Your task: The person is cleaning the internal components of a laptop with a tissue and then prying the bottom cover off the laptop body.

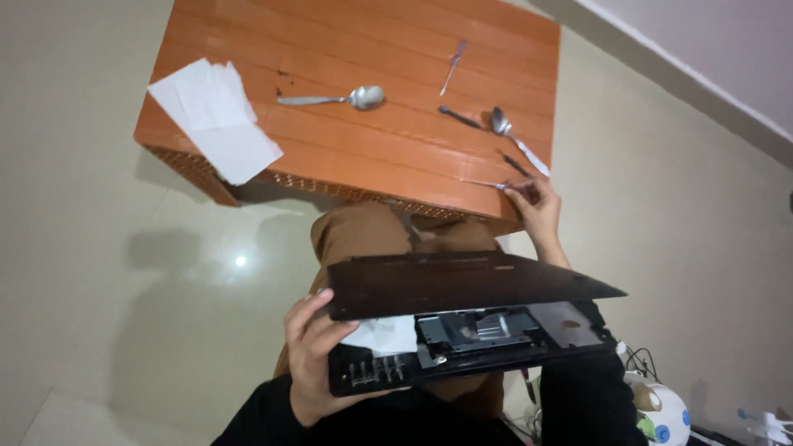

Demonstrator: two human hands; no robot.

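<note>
My left hand (310, 351) grips the left edge of a black laptop (462, 285) resting on my lap, its bottom cover lifted so inner parts (483, 329) and a white patch show. My right hand (537, 206) reaches to the near right edge of the orange wooden table (363, 140) and pinches a thin metal tool (483, 183) lying there. A dark slim tool (514, 163) lies just beyond those fingers.
On the table lie white paper sheets (216, 116), a spoon (343, 98), a second spoon (505, 128), a dark pen-like tool (461, 118) and a thin metal piece (453, 68). A round white patterned object (665, 413) and cables sit on the floor at lower right.
</note>
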